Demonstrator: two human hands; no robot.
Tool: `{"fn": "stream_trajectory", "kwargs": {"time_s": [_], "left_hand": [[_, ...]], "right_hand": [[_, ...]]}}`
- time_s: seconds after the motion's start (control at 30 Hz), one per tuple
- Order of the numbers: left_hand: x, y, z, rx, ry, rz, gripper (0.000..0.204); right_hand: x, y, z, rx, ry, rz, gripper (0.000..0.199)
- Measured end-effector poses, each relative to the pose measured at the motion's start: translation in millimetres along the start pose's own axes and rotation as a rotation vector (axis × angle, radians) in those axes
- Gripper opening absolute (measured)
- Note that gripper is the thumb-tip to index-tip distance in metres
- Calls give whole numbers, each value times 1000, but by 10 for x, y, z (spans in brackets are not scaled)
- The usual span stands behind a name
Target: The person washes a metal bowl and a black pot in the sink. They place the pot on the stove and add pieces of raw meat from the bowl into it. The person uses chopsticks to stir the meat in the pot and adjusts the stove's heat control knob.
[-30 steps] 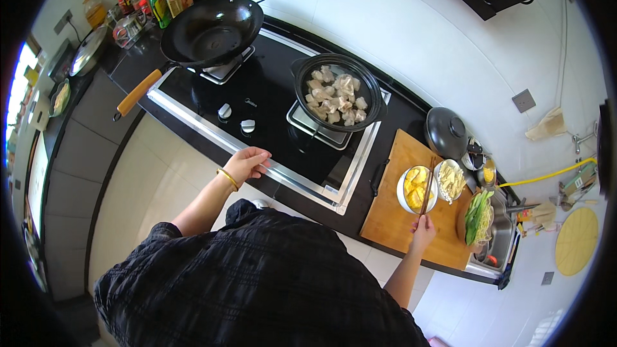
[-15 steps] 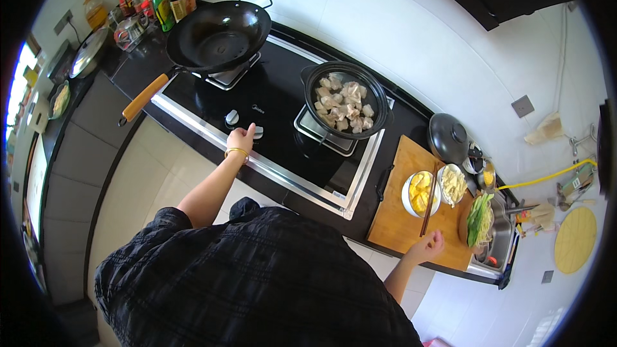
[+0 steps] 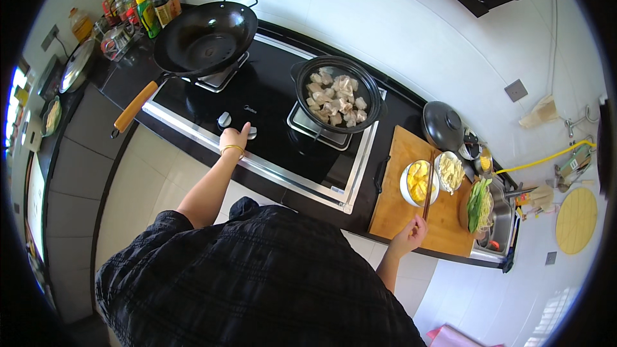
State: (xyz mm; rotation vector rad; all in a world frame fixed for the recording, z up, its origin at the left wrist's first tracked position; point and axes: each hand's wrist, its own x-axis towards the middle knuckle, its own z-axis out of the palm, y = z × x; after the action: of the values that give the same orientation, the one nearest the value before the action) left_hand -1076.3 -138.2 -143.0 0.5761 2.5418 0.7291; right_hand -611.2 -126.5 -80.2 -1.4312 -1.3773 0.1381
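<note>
My left hand (image 3: 235, 139), with a gold bangle at the wrist, has its fingers closed on a silver stove knob (image 3: 251, 133). A second knob (image 3: 224, 119) sits just left of it. My right hand (image 3: 409, 236) is at the near end of brown chopsticks (image 3: 429, 186), its fingers pinched there. The chopsticks lie across a white bowl of yellow pieces (image 3: 419, 183), beside another bowl of pale shredded food (image 3: 450, 172). On the right burner, a black pot (image 3: 375, 115) holds pale meat chunks (image 3: 336, 98).
A black wok (image 3: 212, 45) with a wooden handle stands on the left burner. Bottles (image 3: 149, 16) crowd the back left. The bowls rest on a wooden cutting board (image 3: 395, 218). Beyond it are a black lid (image 3: 442, 125), green vegetables (image 3: 478, 204) and a sink (image 3: 504, 225).
My right hand has moved up and left to the chopsticks' near end, where its fingers now meet them. My left hand stays at the knob. The whole view has shifted slightly.
</note>
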Motion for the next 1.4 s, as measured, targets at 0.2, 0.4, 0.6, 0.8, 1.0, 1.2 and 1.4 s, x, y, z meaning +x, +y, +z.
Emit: {"fn": "stream_trajectory", "kwargs": {"time_s": [0.2, 0.4, 0.6, 0.8, 1.0, 1.2, 1.4], "left_hand": [[-15, 30, 10, -4, -44, -8, 58], [18, -23, 62, -52, -55, -40, 58], [5, 4, 50, -19, -47, -5, 57], [29, -7, 71, 82, 4, 49, 59], [51, 82, 64, 117, -35, 4, 61], [175, 146, 65, 308, -88, 188, 46], [89, 182, 103, 503, -36, 556, 23]], "right_hand": [[-42, -19, 0, 33, -4, 29, 11], [-89, 32, 16, 66, -67, 104, 10], [-276, 307, 39, -108, -400, 217, 17], [-390, 425, 13, -572, -617, 195, 33], [-373, 376, 25, -736, -798, 181, 36], [-400, 349, 35, -781, -795, 106, 33], [-439, 361, 58, -830, -765, 2, 30]]}}
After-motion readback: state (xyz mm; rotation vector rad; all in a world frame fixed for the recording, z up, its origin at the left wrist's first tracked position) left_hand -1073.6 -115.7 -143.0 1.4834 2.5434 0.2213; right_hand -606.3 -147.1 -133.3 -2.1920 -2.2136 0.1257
